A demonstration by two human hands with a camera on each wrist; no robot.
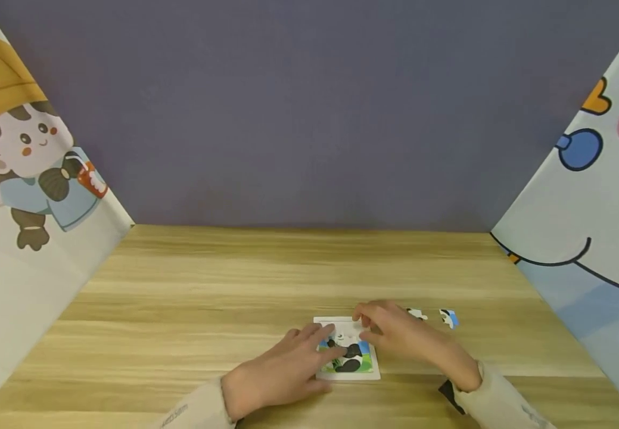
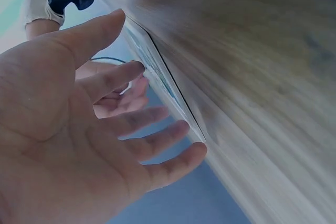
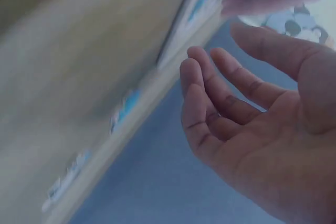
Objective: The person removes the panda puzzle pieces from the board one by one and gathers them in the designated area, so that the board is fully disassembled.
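Note:
A small jigsaw puzzle with a panda picture (image 1: 351, 350) lies in a white frame (image 1: 349, 376) on the wooden table. From the left, my left hand (image 1: 282, 370) reaches over it, fingers spread and fingertips touching the puzzle. In the left wrist view the palm of that hand (image 2: 68, 129) holds nothing. My right hand (image 1: 397, 330) is at the frame's upper right corner, its fingers loosely bent. Nothing shows between the right fingers (image 3: 195, 103) in the right wrist view. Part of the picture is hidden under both hands.
Two loose puzzle pieces lie right of the frame: a black and white piece (image 1: 417, 314) behind the right hand and a blue and white piece (image 1: 449, 318) farther right. A dark grey panel (image 1: 309, 119) stands behind the wooden table (image 1: 207, 286), with cartoon-printed walls at both sides.

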